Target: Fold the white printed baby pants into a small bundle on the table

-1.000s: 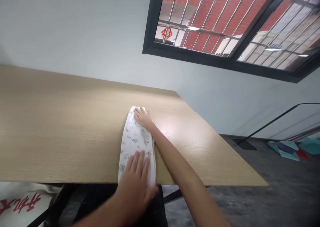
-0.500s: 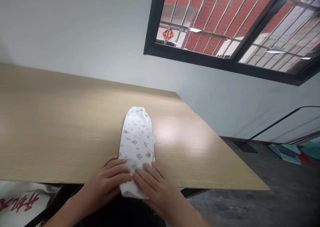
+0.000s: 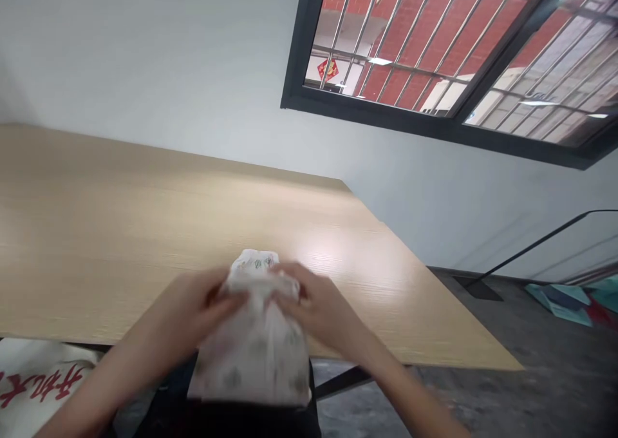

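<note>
The white printed cloth (image 3: 255,354) no longer lies flat on the wooden table (image 3: 120,232) as it did half a second ago. Its top is now raised above the near edge and the rest hangs down, blurred. The left hand (image 3: 193,303) and right hand (image 3: 318,306) meet at its top, fingers pinching the fabric from either side.

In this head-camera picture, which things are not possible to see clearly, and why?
Head view, all:
Prints on the white patterned cloth: motion blur.
Fingertips of the left hand and right hand: blurred, partly behind the cloth they hold.
Red characters on the white bag: cut off by the lower left edge.
Teal flat things at far right: too small, cut by the right edge.
</note>
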`<state>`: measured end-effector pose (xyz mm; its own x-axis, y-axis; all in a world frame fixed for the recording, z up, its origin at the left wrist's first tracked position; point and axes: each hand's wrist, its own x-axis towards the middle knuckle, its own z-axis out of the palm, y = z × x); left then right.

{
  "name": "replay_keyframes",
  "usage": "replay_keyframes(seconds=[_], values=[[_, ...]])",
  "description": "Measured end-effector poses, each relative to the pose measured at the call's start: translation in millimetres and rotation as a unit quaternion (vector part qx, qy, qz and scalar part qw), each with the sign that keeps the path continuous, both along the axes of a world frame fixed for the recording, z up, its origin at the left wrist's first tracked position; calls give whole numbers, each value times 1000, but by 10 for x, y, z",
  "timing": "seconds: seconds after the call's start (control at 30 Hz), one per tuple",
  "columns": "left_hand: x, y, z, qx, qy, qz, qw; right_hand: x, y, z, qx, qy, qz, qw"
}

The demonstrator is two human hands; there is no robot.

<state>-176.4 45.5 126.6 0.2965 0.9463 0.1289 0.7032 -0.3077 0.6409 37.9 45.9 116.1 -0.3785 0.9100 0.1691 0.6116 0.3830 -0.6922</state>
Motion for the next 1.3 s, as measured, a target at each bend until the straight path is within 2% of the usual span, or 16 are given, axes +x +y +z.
replay_keyframes(seconds=[0.1,0.2,0.27,0.3,0.37,0.43,0.5,0.63,0.73,0.8,0.9,0.97,1.03,1.1,1.2,1.3], values=[[169,761,-24,-31,121,17,992,-44,754,-10,0,-60,-50,997],[237,1008,-250,19,160,53,986,-77,981,-199,102,-160,-74,979],[241,888,-408,122,114,8,986,-92,768,-365,181,-157,-32,970],[245,805,-468,162,97,-48,981,-101,592,-442,209,-141,12,967],[282,717,-545,185,106,-201,956,-123,208,-568,242,-118,106,957],[371,821,-581,177,162,-308,921,-146,-105,-646,229,-108,156,955],[495,1090,-588,187,218,-303,909,-152,-277,-669,196,-101,167,961],[671,1520,-491,232,276,-158,919,-60,-266,-594,126,-113,204,964],[546,1305,-383,235,215,-135,938,93,-147,-559,118,-173,197,958],[300,958,-373,140,152,-139,968,197,-95,-588,132,-207,171,954],[-191,434,-500,-54,111,-184,975,290,-99,-661,146,-191,159,958],[-450,218,-624,-79,114,-234,962,294,-121,-676,142,-138,143,970],[-555,137,-704,-68,104,-240,963,260,-103,-644,101,-75,87,988],[-496,166,-710,-71,58,-185,978,200,-13,-577,23,-29,-6,999],[-242,320,-646,-92,-33,-45,994,94,219,-473,-69,41,-138,987],[21,464,-629,-81,-18,71,994,-29,401,-445,-129,54,-204,969]])
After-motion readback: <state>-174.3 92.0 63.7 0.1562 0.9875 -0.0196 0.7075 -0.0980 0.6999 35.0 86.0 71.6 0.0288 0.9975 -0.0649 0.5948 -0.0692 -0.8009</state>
